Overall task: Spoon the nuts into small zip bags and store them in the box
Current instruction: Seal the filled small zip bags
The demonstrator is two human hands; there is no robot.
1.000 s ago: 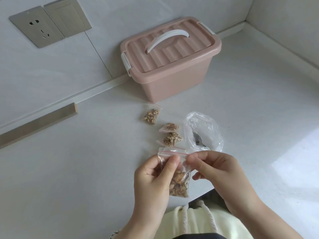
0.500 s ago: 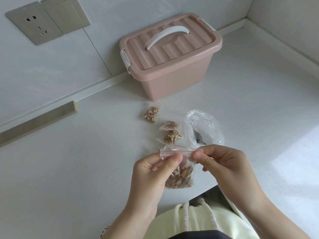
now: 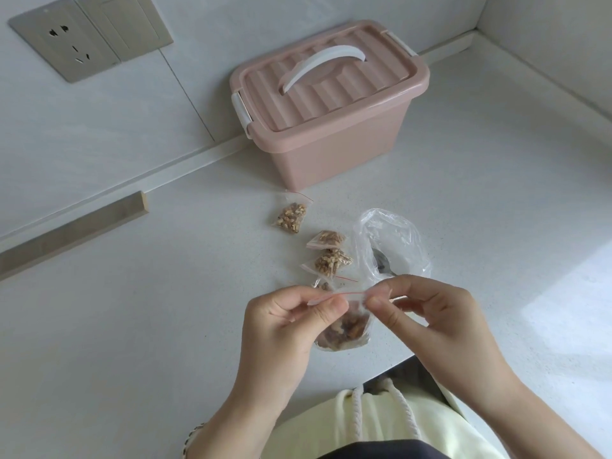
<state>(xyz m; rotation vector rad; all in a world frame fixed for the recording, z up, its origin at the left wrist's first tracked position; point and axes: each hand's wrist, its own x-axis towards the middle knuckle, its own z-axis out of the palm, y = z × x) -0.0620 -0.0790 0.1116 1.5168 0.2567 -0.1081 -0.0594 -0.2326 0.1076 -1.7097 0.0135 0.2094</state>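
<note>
I hold a small zip bag of nuts (image 3: 346, 329) above the counter's front edge. My left hand (image 3: 284, 323) pinches the left end of its red zip strip and my right hand (image 3: 427, 316) pinches the right end. Three filled zip bags lie on the counter beyond it: one (image 3: 291, 217) nearest the box, one (image 3: 328, 239) and one (image 3: 332, 261) closer to me. A crumpled clear plastic bag (image 3: 394, 246) lies to their right with a metal spoon (image 3: 382, 264) showing through it. The pink box (image 3: 331, 137) stands at the back with its lid shut.
The box has a white handle (image 3: 323, 66) and white side latches. A wall socket (image 3: 64, 39) and a switch plate are on the back wall at upper left. A wooden strip (image 3: 73, 235) lies along the wall's base at left. Side wall at right.
The bag has turned from hanging tilted to level. My hands have moved apart along the zip strip, each now at one end of it.
</note>
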